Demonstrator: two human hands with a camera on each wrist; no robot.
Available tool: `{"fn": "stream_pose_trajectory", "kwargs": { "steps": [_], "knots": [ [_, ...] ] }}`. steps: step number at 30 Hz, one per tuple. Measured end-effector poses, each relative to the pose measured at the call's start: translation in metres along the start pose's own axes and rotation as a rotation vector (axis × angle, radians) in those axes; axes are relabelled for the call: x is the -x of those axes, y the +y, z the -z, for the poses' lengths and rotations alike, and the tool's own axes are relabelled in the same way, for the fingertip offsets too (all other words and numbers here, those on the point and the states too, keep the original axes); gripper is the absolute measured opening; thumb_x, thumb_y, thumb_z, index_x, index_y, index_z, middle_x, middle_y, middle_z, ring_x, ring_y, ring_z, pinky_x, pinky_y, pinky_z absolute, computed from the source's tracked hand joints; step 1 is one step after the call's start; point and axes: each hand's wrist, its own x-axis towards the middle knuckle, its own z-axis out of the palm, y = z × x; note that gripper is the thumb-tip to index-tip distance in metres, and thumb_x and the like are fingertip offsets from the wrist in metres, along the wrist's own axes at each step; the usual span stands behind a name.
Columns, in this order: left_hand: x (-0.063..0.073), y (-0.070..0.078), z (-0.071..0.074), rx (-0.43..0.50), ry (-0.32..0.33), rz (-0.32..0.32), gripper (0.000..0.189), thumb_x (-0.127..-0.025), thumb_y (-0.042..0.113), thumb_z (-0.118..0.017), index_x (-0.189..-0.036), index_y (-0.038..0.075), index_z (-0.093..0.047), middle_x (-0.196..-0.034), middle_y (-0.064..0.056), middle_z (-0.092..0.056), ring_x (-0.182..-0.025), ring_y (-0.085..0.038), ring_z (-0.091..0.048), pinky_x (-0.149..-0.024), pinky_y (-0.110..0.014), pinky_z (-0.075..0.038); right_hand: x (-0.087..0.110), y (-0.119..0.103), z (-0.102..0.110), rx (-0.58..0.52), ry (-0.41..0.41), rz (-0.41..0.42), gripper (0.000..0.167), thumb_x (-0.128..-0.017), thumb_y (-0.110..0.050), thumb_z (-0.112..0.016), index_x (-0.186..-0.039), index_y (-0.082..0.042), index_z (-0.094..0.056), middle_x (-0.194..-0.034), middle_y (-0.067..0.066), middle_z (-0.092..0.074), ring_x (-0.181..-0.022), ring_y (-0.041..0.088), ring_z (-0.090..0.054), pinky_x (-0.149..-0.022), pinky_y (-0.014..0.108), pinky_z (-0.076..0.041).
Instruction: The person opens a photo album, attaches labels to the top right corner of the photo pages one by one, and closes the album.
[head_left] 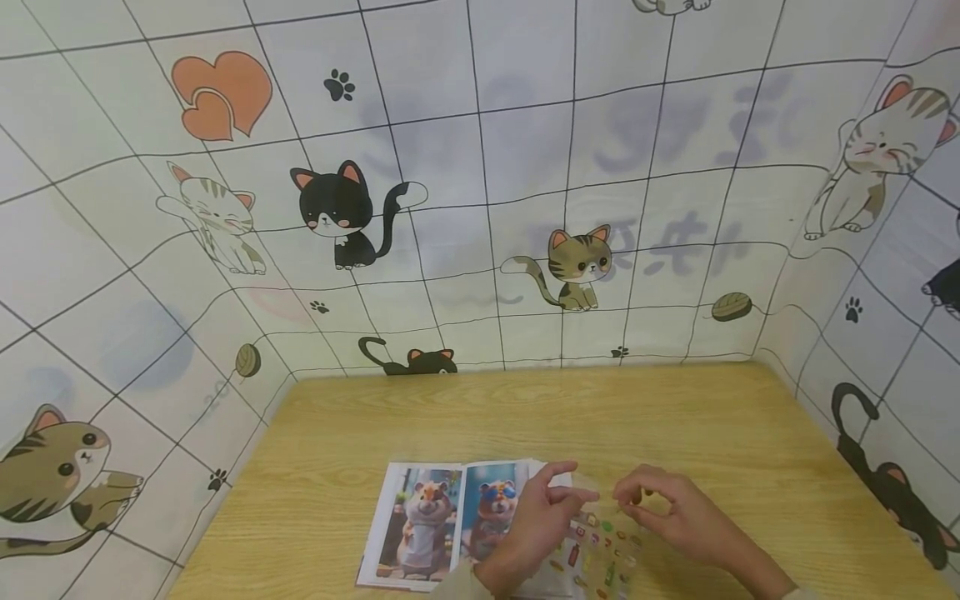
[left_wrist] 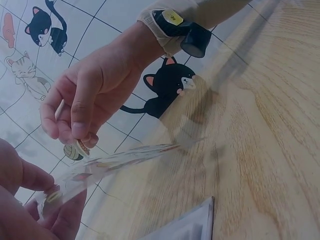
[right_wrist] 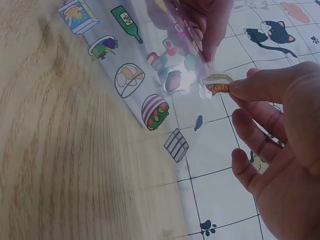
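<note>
My left hand (head_left: 542, 518) grips a clear sticker sheet (head_left: 592, 567) by its upper edge, thumb and fingers on either side in the left wrist view. Little food and drink pictures are printed on it, among them a green bottle and a salad bowl. Between right thumb and forefinger, my right hand (head_left: 678, 510) pinches a small food sticker (right_wrist: 218, 86). In the right wrist view that sticker is right at the sheet's edge; whether it is fully off the sheet I cannot tell. The sheet looks tilted up from the table.
An open album (head_left: 369, 554) with two hamster pictures lies left of the sheet, partly behind the left hand and forearm. It rests on a wood-grain table (head_left: 315, 467). A cat-patterned sheet of cloth or plastic (head_left: 450, 275) rises around the back and sides.
</note>
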Motion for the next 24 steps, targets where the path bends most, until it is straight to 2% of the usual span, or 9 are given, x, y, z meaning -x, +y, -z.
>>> {"fn": "stream_pose_trajectory", "kwargs": {
  "steps": [2, 4, 9, 11, 13, 17, 20, 24],
  "knots": [
    [-0.001, 0.001, 0.000, -0.014, 0.004, 0.012, 0.043, -0.093, 0.006, -0.059, -0.136, 0.007, -0.053, -0.098, -0.007, -0.077, -0.045, -0.004, -0.037, -0.042, -0.017, -0.035, 0.000, 0.001, 0.001, -0.013, -0.001, 0.003, 0.038, -0.084, 0.007, -0.072, -0.104, -0.023, -0.064, -0.092, -0.004, -0.067, -0.078, 0.007, -0.056, -0.062, 0.026, -0.047],
    [-0.001, 0.001, -0.001, -0.025, 0.008, 0.018, 0.044, -0.093, 0.007, -0.060, -0.137, 0.007, -0.053, -0.098, -0.006, -0.077, -0.040, -0.004, -0.030, -0.040, -0.017, -0.029, 0.001, 0.001, 0.002, -0.020, -0.005, -0.004, 0.037, -0.084, 0.007, -0.072, -0.104, -0.023, -0.064, -0.093, -0.005, -0.067, -0.078, 0.007, -0.057, -0.063, 0.025, -0.048],
    [-0.003, -0.001, -0.001, -0.048, 0.022, 0.017, 0.046, -0.093, 0.006, -0.058, -0.138, 0.006, -0.051, -0.097, -0.003, -0.077, -0.041, -0.004, -0.029, -0.039, -0.016, -0.027, 0.001, -0.001, 0.005, -0.028, -0.010, -0.031, 0.035, -0.086, 0.005, -0.070, -0.106, -0.023, -0.066, -0.093, -0.005, -0.069, -0.079, 0.007, -0.060, -0.065, 0.025, -0.050],
    [-0.004, -0.002, -0.001, -0.054, 0.040, 0.017, 0.046, -0.092, 0.006, -0.058, -0.138, 0.006, -0.051, -0.097, -0.002, -0.077, -0.044, -0.004, -0.033, -0.040, -0.016, -0.027, 0.001, -0.003, 0.007, -0.030, -0.007, -0.037, 0.034, -0.087, 0.005, -0.070, -0.105, -0.023, -0.066, -0.094, -0.006, -0.070, -0.079, 0.008, -0.061, -0.066, 0.026, -0.051],
    [-0.005, -0.003, -0.002, -0.053, 0.059, 0.013, 0.047, -0.092, 0.005, -0.058, -0.138, 0.006, -0.051, -0.097, -0.003, -0.077, -0.049, -0.004, -0.045, -0.042, -0.017, -0.030, 0.001, -0.004, 0.009, -0.032, -0.003, -0.044, 0.033, -0.087, 0.004, -0.069, -0.104, -0.023, -0.066, -0.096, -0.007, -0.069, -0.080, 0.008, -0.061, -0.066, 0.026, -0.051],
    [-0.004, -0.005, -0.002, -0.033, 0.076, -0.004, 0.049, -0.091, 0.005, -0.059, -0.139, 0.004, -0.049, -0.099, -0.007, -0.076, -0.070, -0.013, -0.068, -0.053, -0.020, -0.046, 0.001, -0.004, 0.010, -0.022, 0.002, -0.067, 0.031, -0.088, 0.003, -0.069, -0.104, -0.024, -0.066, -0.097, -0.009, -0.069, -0.080, 0.008, -0.060, -0.066, 0.025, -0.051],
    [-0.004, -0.006, -0.004, -0.010, 0.078, -0.016, 0.049, -0.091, 0.004, -0.059, -0.139, 0.002, -0.048, -0.100, -0.010, -0.076, -0.077, -0.021, -0.072, -0.060, -0.026, -0.054, 0.002, -0.003, 0.011, -0.014, 0.009, -0.084, 0.031, -0.089, 0.002, -0.069, -0.104, -0.024, -0.066, -0.095, -0.006, -0.069, -0.079, 0.007, -0.059, -0.066, 0.025, -0.050],
    [-0.004, -0.008, -0.006, 0.036, 0.077, -0.016, 0.051, -0.090, 0.001, -0.059, -0.139, 0.001, -0.047, -0.102, -0.014, -0.075, -0.081, -0.027, -0.073, -0.065, -0.035, -0.059, 0.004, -0.002, 0.011, -0.023, 0.017, -0.100, 0.031, -0.089, 0.003, -0.069, -0.104, -0.024, -0.067, -0.094, -0.002, -0.069, -0.079, 0.008, -0.059, -0.066, 0.025, -0.050]
  ]
}}
